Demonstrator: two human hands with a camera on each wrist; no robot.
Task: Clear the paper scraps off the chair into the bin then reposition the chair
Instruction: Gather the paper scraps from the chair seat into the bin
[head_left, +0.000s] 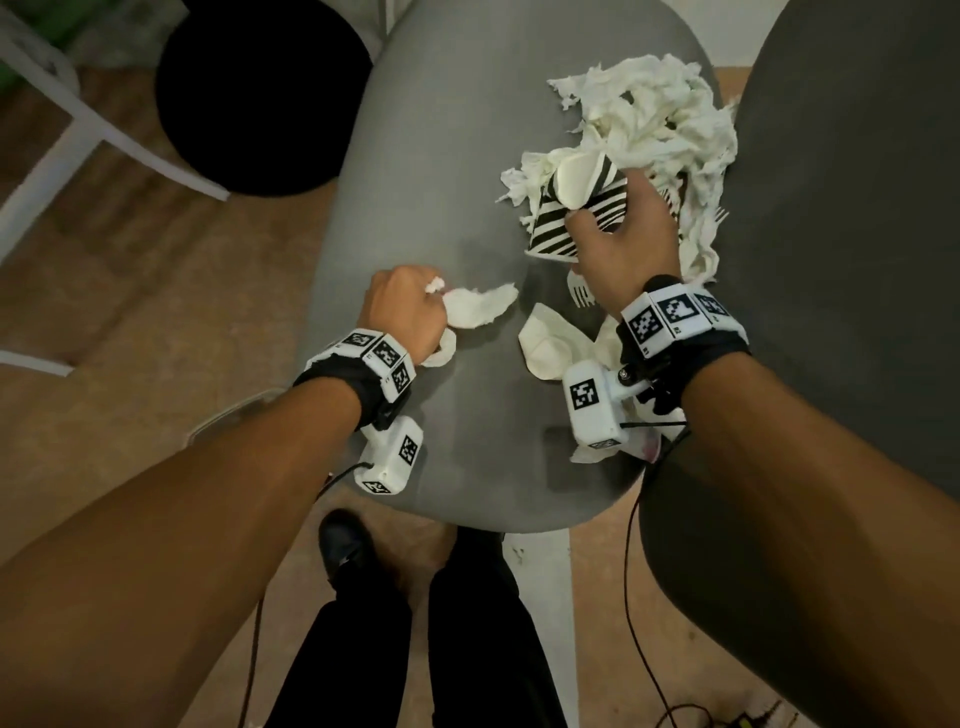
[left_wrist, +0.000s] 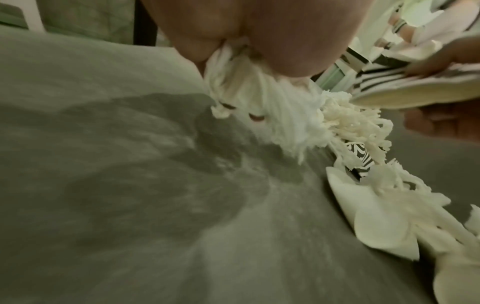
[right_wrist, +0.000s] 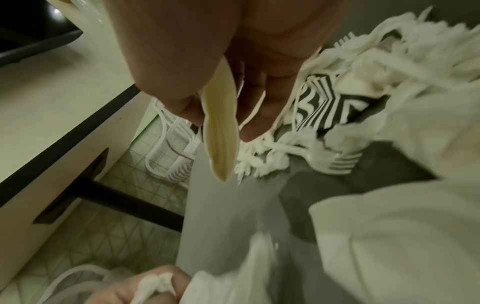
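The left hand (head_left: 402, 306) is curled into a fist low over the seat, knuckles up, forearm reaching in from the lower left; its fingers are closed round a crumpled white tissue scrap (head_left: 480, 306) whose loose end trails out to the right across the seat. In the left wrist view the same tissue (left_wrist: 249, 96) bunches out from between the closed fingers. The right hand (head_left: 621, 236) reaches further forward, wrist bent down, thumb and fingers clamped on a flattened paper cup with black and white stripes (head_left: 563, 221); the cup's cream inside faces up. The right wrist view shows the squashed cream rim (right_wrist: 221, 133) pinched between thumb and fingers (right_wrist: 253, 121).

Both wrists wear black straps carrying white blocks printed with black square markers (head_left: 670, 317).

All of this lies on the rounded grey fabric seat of the chair (head_left: 441, 156). A large heap of shredded white paper (head_left: 660, 114) sits at the far right of the seat, just behind the cup. A white plastic fork (head_left: 579, 293) lies below the right hand, and a folded cream napkin (head_left: 545, 343) lies beside the right wrist. A round black bin (head_left: 260, 93) stands on the wooden floor (head_left: 156, 291) to the left of the chair.
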